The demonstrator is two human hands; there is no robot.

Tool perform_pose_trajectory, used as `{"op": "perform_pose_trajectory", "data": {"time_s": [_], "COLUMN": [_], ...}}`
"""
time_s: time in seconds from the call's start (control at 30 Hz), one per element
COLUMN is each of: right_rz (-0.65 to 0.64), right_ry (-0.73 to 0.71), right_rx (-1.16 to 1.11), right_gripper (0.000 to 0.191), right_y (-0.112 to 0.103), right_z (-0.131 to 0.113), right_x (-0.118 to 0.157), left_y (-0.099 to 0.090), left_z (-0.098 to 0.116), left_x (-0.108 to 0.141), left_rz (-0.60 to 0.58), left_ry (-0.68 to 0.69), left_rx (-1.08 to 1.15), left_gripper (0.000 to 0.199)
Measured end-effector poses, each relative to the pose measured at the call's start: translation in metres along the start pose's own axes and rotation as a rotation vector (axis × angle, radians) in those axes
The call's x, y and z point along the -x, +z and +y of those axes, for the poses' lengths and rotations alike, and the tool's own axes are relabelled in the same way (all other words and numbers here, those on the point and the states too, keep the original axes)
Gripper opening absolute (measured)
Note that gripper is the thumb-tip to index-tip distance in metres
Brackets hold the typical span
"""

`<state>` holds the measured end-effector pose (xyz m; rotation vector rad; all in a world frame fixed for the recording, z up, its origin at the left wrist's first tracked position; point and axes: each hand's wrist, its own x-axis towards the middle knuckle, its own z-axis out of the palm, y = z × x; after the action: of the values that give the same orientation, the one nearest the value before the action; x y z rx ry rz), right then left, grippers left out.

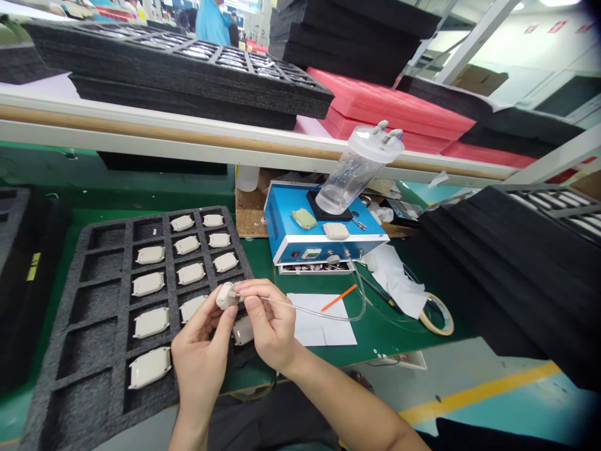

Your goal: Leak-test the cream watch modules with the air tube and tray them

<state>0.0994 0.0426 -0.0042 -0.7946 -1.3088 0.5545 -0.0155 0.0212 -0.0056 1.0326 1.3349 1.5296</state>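
My left hand (201,357) holds a small cream plastic housing (226,295) between thumb and fingers. My right hand (267,319) pinches a thin clear tube (300,307) at the point where it meets that housing. The tube curves right and up to the front of a blue benchtop instrument (300,225). Just below my hands lies a grey foam tray (107,300) with square compartments, several holding similar cream housings (150,322). One housing (243,330) sits partly hidden behind my hands.
A clear canister (357,169) stands on the blue instrument. Near it lie white paper sheets (322,319), an orange marker, a tape roll (436,313) and crumpled tissue on the green bench mat. Black foam stacks (511,269) rise at right. A shelf (188,131) above holds foam trays. A person stands far off.
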Motion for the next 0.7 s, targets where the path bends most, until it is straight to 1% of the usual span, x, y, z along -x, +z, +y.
{"op": "perform_pose_trajectory", "data": {"time_s": [0.33, 0.57, 0.7], "right_rz": [-0.002, -0.008, -0.023], "right_ry": [0.014, -0.009, 0.026], "right_rx": [-0.005, 0.021, 0.027], "right_gripper": [0.018, 0.017, 0.017], "right_y": [0.0, -0.0011, -0.0031], "right_z": [0.0005, -0.0023, -0.0013], "right_x": [0.0008, 0.0005, 0.0058], "left_y": [-0.0004, -0.0002, 0.0002], "left_z": [-0.0009, 0.0018, 0.0028], "left_x": [-0.0003, 0.0008, 0.0023], "left_rz": [-0.011, -0.008, -0.024], "left_ry": [-0.001, 0.001, 0.009], "left_rx": [0.008, -0.02, -0.016], "left_gripper": [0.043, 0.046, 0.045]}}
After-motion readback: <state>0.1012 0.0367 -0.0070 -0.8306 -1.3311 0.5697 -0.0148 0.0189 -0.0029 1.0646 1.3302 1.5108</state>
